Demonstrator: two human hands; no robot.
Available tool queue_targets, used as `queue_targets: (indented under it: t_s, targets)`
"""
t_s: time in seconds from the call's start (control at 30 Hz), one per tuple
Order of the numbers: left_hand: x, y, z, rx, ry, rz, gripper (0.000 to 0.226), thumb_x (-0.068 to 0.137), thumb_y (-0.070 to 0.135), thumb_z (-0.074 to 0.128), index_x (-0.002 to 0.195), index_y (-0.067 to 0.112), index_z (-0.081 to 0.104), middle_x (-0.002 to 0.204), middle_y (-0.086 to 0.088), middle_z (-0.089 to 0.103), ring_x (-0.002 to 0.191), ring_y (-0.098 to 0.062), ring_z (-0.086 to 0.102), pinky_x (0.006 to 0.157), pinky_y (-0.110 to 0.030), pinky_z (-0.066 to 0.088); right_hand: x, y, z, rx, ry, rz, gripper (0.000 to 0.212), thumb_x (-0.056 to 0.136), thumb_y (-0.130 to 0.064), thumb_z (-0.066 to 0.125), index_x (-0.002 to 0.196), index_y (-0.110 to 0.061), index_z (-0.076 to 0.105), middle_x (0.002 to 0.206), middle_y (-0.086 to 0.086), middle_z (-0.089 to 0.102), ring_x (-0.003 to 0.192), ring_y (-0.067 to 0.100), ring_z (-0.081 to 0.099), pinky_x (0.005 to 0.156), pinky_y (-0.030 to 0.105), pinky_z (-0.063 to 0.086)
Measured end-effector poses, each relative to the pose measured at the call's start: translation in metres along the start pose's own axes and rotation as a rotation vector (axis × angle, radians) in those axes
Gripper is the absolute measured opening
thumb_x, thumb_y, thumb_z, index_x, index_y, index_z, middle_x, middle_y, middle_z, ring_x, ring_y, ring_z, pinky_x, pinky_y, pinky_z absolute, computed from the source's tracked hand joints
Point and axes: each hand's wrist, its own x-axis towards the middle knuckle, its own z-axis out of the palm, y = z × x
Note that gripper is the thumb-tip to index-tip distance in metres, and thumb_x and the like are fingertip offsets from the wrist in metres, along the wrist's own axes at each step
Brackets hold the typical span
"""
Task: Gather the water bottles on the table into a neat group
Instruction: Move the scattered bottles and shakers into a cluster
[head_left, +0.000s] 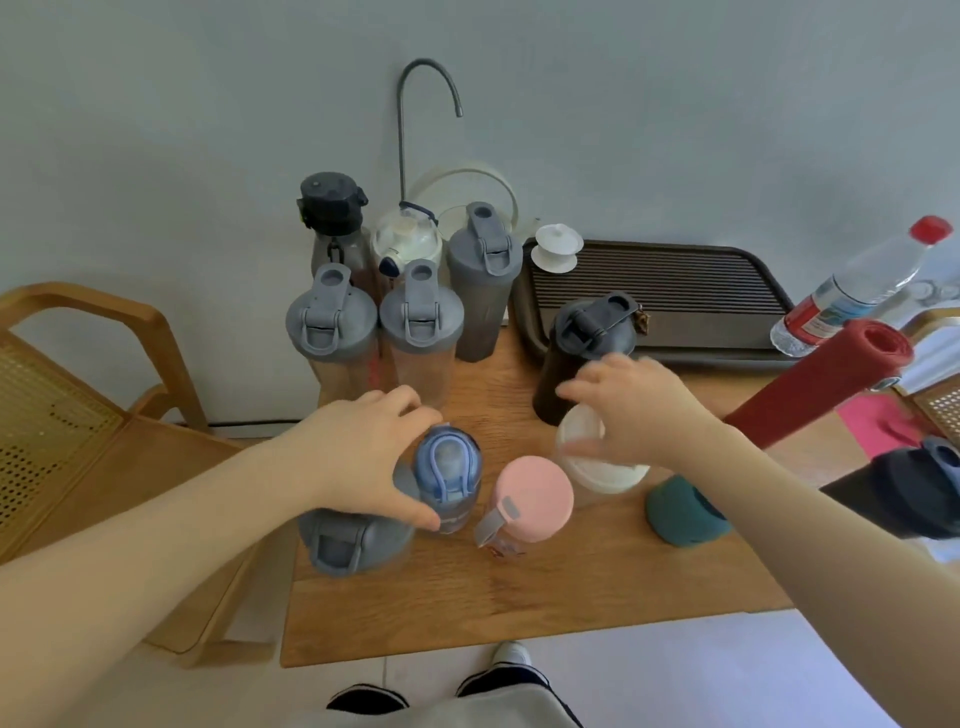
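Several bottles stand on the wooden table (519, 597). My left hand (363, 452) grips the blue bottle (449, 475) around its lid. Below it stands a grey-lidded bottle (348, 540). My right hand (634, 410) closes over the white-lidded bottle (597, 467), blurred by motion. A pink-lidded bottle (524, 501) stands between the two. A black shaker (582, 348) is just behind my right hand. At the back left, several grey and dark bottles (421, 317) form a tight cluster. A teal bottle (685, 512) sits right of the white one.
A dark slatted tea tray (675, 291) with a white lidded cup (557, 247) fills the back right. A clear plastic bottle with a red cap (862, 286), a dark red cylinder (821, 379) and a dark bottle (904, 488) stand at the right edge. A wooden chair (78, 395) is left.
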Motion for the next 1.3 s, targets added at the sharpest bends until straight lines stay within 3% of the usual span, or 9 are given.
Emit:
queue_targets:
  t_s: [0.1,0.23,0.57,0.7,0.93,1.03,1.1,1.17,1.3]
  targets:
    - [-0.004,0.0,0.014,-0.079,0.218,0.058,0.08,0.065,0.072,0.049,0.129,0.024,0.042,0.12,0.006,0.047,0.105,-0.014,0.052,0.077,-0.026,0.046,0.019,0.008,-0.008,0.28,0.441,0.219,0.058,0.083,-0.056,0.047,0.124,-0.017,0.053,0.134,0.01,0.051,0.129,0.031,0.04,0.101,0.045,0.036]
    - [-0.016,0.0,0.026,-0.072,0.43,0.087,0.068,0.07,0.07,0.045,0.108,0.015,0.059,0.102,-0.002,0.061,0.083,-0.017,0.062,0.062,-0.03,0.054,0.06,0.021,0.003,0.577,0.134,0.568,0.097,0.071,-0.058,0.068,0.145,-0.026,0.014,0.157,0.015,0.005,0.14,0.044,0.014,0.108,0.058,0.028]
    - [-0.033,-0.003,0.039,-0.119,0.52,-0.146,0.067,0.073,0.068,0.034,0.1,0.014,0.061,0.092,0.0,0.062,0.064,-0.013,0.059,0.044,-0.016,0.037,0.093,0.004,0.008,0.475,0.237,0.147,0.068,0.069,-0.036,0.073,0.127,-0.023,0.041,0.14,0.003,0.031,0.121,0.039,0.036,0.089,0.048,0.046]
    - [-0.022,0.0,0.041,-0.127,0.525,-0.305,0.074,0.07,0.069,0.016,0.108,0.018,0.054,0.092,0.0,0.06,0.072,-0.018,0.06,0.052,-0.026,0.043,0.106,-0.009,0.003,0.498,0.227,-0.006,0.079,0.066,-0.034,0.077,0.132,-0.02,0.035,0.143,0.002,0.029,0.121,0.037,0.039,0.091,0.048,0.048]
    - [-0.025,0.002,0.03,-0.284,0.456,-0.003,0.069,0.083,0.067,0.02,0.108,0.018,0.062,0.128,-0.006,0.051,0.107,-0.019,0.053,0.084,-0.035,0.046,0.118,-0.014,-0.003,0.393,0.163,0.073,0.115,0.065,-0.044,0.079,0.148,-0.022,0.003,0.157,0.013,-0.006,0.141,0.038,0.018,0.112,0.054,0.027]
    - [-0.039,-0.008,0.031,-0.211,0.216,-0.049,0.095,0.06,0.083,0.037,0.135,0.026,0.037,0.152,0.004,0.018,0.136,-0.014,0.022,0.106,-0.032,0.028,0.095,-0.032,-0.014,0.217,0.342,0.097,0.101,0.071,-0.053,0.069,0.148,-0.019,0.011,0.158,0.014,0.0,0.145,0.037,0.007,0.115,0.052,0.012]
    - [-0.046,-0.011,0.035,-0.141,0.165,-0.037,0.104,0.056,0.08,0.048,0.143,0.029,0.019,0.155,0.007,0.003,0.138,-0.014,0.014,0.108,-0.032,0.028,0.075,-0.046,-0.024,0.342,0.422,-0.007,0.076,0.078,-0.048,0.063,0.141,-0.018,0.032,0.152,0.012,0.027,0.137,0.034,0.03,0.11,0.048,0.029]
    - [-0.049,-0.01,0.04,-0.09,0.137,-0.03,0.103,0.062,0.072,0.057,0.144,0.03,0.01,0.154,0.005,-0.008,0.137,-0.018,0.015,0.105,-0.033,0.035,0.056,-0.061,-0.03,0.531,0.222,-0.142,0.062,0.08,-0.047,0.061,0.133,-0.021,0.042,0.135,0.004,0.047,0.119,0.025,0.051,0.097,0.043,0.046]
    - [-0.044,-0.014,0.039,-0.081,0.198,-0.039,0.087,0.067,0.05,0.066,0.138,0.025,0.021,0.146,-0.003,0.006,0.125,-0.025,0.031,0.093,-0.034,0.044,0.037,-0.098,-0.015,0.199,-0.236,-0.158,0.083,0.072,-0.056,0.066,0.139,-0.03,0.025,0.137,-0.004,0.041,0.109,0.023,0.056,0.08,0.037,0.05]
